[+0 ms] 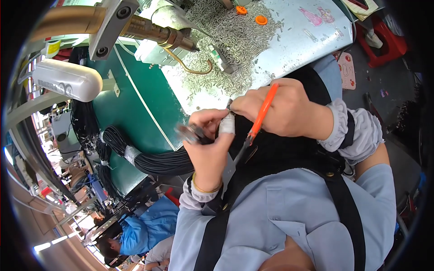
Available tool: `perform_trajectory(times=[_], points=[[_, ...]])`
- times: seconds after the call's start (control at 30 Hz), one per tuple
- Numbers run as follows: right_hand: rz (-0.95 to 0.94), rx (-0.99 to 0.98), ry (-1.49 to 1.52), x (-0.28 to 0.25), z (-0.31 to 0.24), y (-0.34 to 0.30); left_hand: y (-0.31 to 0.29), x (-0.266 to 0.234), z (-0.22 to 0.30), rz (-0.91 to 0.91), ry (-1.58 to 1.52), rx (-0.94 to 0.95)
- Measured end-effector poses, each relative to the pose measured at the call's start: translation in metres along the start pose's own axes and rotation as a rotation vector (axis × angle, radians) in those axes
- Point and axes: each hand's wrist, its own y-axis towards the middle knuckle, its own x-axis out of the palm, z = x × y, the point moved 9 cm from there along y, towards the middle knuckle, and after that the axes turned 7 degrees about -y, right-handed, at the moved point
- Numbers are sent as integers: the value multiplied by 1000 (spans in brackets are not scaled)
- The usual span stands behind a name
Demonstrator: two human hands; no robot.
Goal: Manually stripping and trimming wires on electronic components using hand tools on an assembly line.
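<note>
My left hand (pixel 208 147) is raised in front of my apron, its fingers curled in. White tape (pixel 227 124) wraps its thumb. A small dark piece (pixel 229 104) is pinched at the fingertips where both hands meet. Blurred grey metallic bits (pixel 192 134) show among the left fingers; their kind is unclear. My right hand (pixel 285 108) is closed, its thumb and forefinger at the same dark piece. Across its fingers lies an orange-handled tool (pixel 264 110), with a dark metal end slanting down toward my apron. What kind of tool it is cannot be made out.
Beyond my hands, a pale worktop (pixel 294 49) bears a heap of small silvery metal pieces (pixel 239 34) and orange rings (pixel 261 20). A machine nozzle (pixel 181 40) overhangs it. At left, black cable bundles (pixel 162 163) rest on a green table (pixel 135 99). A red stool (pixel 384 47) stands right.
</note>
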Motion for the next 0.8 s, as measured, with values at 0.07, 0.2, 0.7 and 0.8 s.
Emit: perform_trajectory(times=[0.07, 0.2, 0.7, 0.8], points=[[4, 80, 80, 0, 2, 0, -5, 2, 20, 45, 234, 213], [-49, 475, 544, 13, 25, -11, -4, -7, 10, 166, 42, 34], [-402, 531, 226, 37, 23, -31, 0, -10, 5, 191, -18, -10], [-419, 701, 501, 45, 30, -39, 13, -12, -4, 131, -120, -135]])
